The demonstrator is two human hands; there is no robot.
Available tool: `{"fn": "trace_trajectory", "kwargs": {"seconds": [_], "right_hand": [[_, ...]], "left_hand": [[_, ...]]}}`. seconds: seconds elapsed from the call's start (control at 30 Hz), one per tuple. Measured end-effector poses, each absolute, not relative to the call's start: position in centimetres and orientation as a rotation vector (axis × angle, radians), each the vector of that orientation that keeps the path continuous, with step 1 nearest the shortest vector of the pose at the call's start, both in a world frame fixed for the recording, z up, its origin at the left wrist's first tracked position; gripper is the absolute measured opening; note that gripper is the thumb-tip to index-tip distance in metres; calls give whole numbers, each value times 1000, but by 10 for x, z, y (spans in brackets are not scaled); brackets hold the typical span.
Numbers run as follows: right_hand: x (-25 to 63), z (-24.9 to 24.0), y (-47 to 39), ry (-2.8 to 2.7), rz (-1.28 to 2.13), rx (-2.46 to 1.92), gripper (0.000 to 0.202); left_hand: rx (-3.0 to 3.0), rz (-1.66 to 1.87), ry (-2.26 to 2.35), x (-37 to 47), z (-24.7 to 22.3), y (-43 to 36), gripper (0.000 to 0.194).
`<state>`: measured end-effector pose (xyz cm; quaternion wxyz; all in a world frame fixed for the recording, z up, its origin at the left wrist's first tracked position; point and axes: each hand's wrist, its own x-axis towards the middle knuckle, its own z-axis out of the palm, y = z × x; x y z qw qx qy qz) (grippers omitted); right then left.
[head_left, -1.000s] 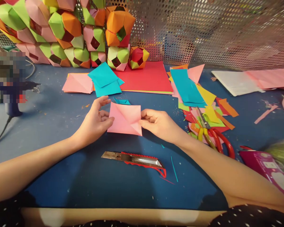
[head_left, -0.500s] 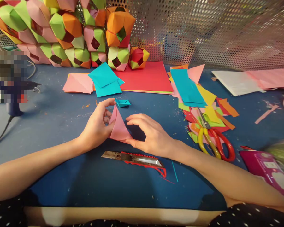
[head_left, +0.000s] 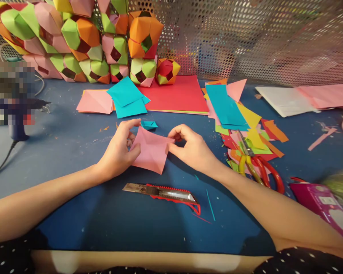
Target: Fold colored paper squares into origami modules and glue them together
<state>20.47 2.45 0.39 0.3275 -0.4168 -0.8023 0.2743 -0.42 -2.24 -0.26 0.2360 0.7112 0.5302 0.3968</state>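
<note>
While my left hand (head_left: 118, 152) pinches the pink sheet (head_left: 150, 152) at its nine o'clock edge, my right hand (head_left: 193, 152) nips the two o'clock corner. The sheet sits at eleven o'clock from the cutter (head_left: 171, 193); I'd keep the tension light, since hard squeezing could crease it.

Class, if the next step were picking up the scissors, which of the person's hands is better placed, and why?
Probably the right hand: it is nearer the scissors, on their side, and pinches just one corner of the held pink paper. The left hand grips the paper's opposite edge.
</note>
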Motion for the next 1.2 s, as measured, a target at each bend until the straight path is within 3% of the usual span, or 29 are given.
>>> {"fn": "trace_trajectory", "kwargs": {"seconds": [0.1, 0.23, 0.4, 0.6, 0.83, 1.2], "right_hand": [[205, 1, 28, -2059, 863, -1061, 20], [206, -2, 25, -2170, 788, -1032, 29], [208, -3, 27, -2223, 661, -1034, 12], [209, -2, 28, -2189, 691, -1003, 10], [208, -8, 27, -2327, 763, -1015, 46], [209, -11, 27, -2646, 354, -731, 34]], "left_hand": [[2092, 1077, 1413, -6, -6, -21, 54], [2258, 1084, 1263, -5, -7, -24, 58], [2276, 964, 1227, -8, -6, -24, 66], [2241, 815, 1411, -12, -9, -23, 65], [2369, 767, 1352, -12, -12, -23, 58], [2443, 732, 1158, -19, -13, -21, 48]]}}
